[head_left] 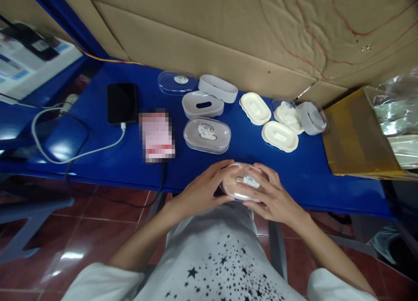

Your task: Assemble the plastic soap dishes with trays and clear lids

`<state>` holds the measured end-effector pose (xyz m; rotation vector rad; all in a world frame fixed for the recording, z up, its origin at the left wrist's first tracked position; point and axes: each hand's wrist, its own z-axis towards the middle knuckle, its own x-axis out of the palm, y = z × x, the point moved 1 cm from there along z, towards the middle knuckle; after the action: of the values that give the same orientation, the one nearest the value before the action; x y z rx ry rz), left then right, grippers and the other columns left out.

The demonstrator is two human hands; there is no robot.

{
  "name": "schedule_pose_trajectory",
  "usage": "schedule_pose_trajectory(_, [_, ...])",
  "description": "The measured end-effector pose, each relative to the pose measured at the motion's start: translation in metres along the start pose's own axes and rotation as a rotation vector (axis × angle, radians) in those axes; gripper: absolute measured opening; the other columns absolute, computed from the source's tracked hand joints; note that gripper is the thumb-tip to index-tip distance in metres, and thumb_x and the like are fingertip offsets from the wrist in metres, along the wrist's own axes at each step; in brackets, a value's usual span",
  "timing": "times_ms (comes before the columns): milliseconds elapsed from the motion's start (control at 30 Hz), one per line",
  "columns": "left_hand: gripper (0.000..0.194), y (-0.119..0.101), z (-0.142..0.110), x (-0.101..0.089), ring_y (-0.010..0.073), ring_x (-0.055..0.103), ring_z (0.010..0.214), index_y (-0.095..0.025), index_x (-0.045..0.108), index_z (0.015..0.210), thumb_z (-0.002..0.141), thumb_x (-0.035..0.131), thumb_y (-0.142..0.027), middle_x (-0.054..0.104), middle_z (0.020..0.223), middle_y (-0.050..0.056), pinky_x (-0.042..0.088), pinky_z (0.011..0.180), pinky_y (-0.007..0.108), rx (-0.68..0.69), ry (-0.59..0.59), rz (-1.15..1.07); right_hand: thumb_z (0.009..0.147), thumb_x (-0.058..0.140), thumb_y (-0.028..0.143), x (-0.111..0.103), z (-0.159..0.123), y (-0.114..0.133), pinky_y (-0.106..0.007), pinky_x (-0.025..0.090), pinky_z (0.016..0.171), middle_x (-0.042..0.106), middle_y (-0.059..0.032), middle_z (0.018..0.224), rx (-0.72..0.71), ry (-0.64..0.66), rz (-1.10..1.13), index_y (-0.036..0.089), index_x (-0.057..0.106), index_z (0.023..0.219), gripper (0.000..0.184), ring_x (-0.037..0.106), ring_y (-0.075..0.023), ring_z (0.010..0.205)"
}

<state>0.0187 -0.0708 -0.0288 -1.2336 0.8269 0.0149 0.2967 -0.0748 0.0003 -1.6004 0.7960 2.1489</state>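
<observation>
Both hands [202, 185] [272, 192] are curved around an oval pinkish case [235, 182] with a clear shell, fingers spread over it from either side, at the near edge of the blue table [294, 179]. Round white sticker [251, 181] on the case, print too small to read. Nearest in front: a similar closed clear case [207, 135] with round sticker, beside a grey-pink oval tray [203, 105] with a slot. Behind those are a clear oval lid [178, 82] and a white oval band [218, 88]. To the right are two cream molded oval inserts [255, 108] [280, 136], one more insert under a clear lid [287, 116], and a grey oval band [311, 118]. To the left, a black phone [122, 103] on a white charging cable [78, 148], and a pink-and-white package [156, 136], blurred out, unreadable. Corrugated cardboard sheet [202, 31] behind the table; tan padded envelope [359, 131] and clear plastic bag [396, 105] at right. Red tile floor [98, 244] below.
</observation>
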Motion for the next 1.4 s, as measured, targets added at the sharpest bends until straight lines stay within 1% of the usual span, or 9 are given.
schedule_pose_trajectory(133, [0.078,-0.005,-0.002,-0.001,0.0334,0.043,0.163,-0.040,0.028,0.171,0.107,0.072,-0.034,0.036,0.179,0.011,0.050,0.127,0.056,0.076,-0.072,0.134,0.107,0.065,0.039,0.004,0.001,0.001,-0.068,0.045,0.121,0.044,-0.0063,0.177,0.116,-0.026,-0.035,0.044,0.039,0.169,0.067,0.038,-0.0430,0.161])
schedule_pose_trajectory(367, [0.055,-0.007,-0.002,-0.029,0.0405,0.055,0.149,-0.032,0.048,0.158,0.107,0.067,-0.026,0.055,0.159,0.017,0.051,0.119,0.063,0.002,-0.562,0.638,0.106,0.057,0.030,0.014,0.033,-0.018,-0.070,0.038,0.126,0.050,-0.0154,0.165,0.375,-0.283,-0.045,0.034,0.037,0.165,0.063,0.048,-0.0423,0.155])
schedule_pose_trajectory(533, [0.055,-0.002,0.004,-0.032,0.0453,0.052,0.152,-0.026,0.049,0.161,0.109,0.063,-0.032,0.054,0.164,0.021,0.048,0.118,0.068,-0.067,-0.470,0.722,0.117,0.039,0.043,-0.001,0.067,-0.072,-0.061,0.026,0.137,0.046,-0.0087,0.176,0.364,-0.146,0.005,0.032,0.039,0.170,0.054,0.035,-0.0330,0.167])
schedule_pose_trajectory(667, [0.069,0.004,0.007,-0.026,0.0470,0.042,0.162,-0.025,0.034,0.173,0.111,0.062,-0.035,0.041,0.176,0.021,0.043,0.124,0.071,-0.038,-0.398,0.707,0.117,0.040,0.047,-0.015,0.033,-0.103,-0.064,0.040,0.125,0.065,-0.0184,0.158,0.523,-0.248,-0.071,0.021,0.061,0.156,0.051,0.057,-0.0383,0.150])
schedule_pose_trajectory(833, [0.081,0.002,0.024,-0.017,0.0489,0.017,0.170,-0.024,0.022,0.178,0.111,0.063,-0.040,0.015,0.185,0.022,0.028,0.132,0.076,0.005,-0.365,0.650,0.113,0.051,0.039,-0.011,-0.029,-0.061,-0.061,0.053,0.106,0.076,-0.0151,0.141,0.593,-0.219,-0.152,0.025,0.067,0.150,0.042,0.070,-0.0386,0.130])
schedule_pose_trajectory(1000, [0.066,-0.019,0.030,0.009,0.0394,0.022,0.172,-0.027,0.036,0.172,0.112,0.062,-0.039,0.024,0.184,0.017,0.029,0.136,0.066,0.237,-0.186,0.626,0.114,0.048,0.030,-0.015,-0.023,-0.019,-0.054,0.052,0.115,0.066,-0.0074,0.159,0.339,-0.101,0.049,0.033,0.053,0.163,0.049,0.063,-0.0303,0.145])
schedule_pose_trajectory(1100, [0.055,-0.021,0.021,0.021,0.0378,0.036,0.167,-0.024,0.050,0.162,0.111,0.063,-0.040,0.041,0.177,0.016,0.036,0.133,0.064,0.304,-0.079,0.637,0.115,0.045,0.031,-0.031,-0.005,-0.063,-0.054,0.049,0.120,0.068,-0.0088,0.157,0.404,-0.263,-0.077,0.029,0.060,0.156,0.044,0.061,-0.0296,0.147])
schedule_pose_trajectory(1233, [0.042,-0.009,0.001,0.014,0.0377,0.047,0.159,-0.021,0.058,0.153,0.112,0.059,-0.030,0.049,0.171,0.018,0.039,0.130,0.066,0.241,-0.201,0.669,0.113,0.046,0.048,-0.049,0.002,-0.160,-0.070,0.043,0.118,0.063,-0.0266,0.157,0.643,-0.437,-0.253,0.011,0.058,0.155,0.057,0.056,-0.0432,0.147])
schedule_pose_trajectory(1400, [0.033,0.003,-0.021,-0.002,0.0399,0.053,0.153,-0.020,0.064,0.144,0.111,0.058,-0.025,0.056,0.163,0.019,0.044,0.124,0.069,0.118,-0.304,0.683,0.111,0.042,0.069,-0.045,-0.016,-0.206,-0.077,0.042,0.115,0.077,-0.0143,0.129,0.699,-0.499,-0.284,0.029,0.070,0.136,0.055,0.063,-0.0406,0.128])
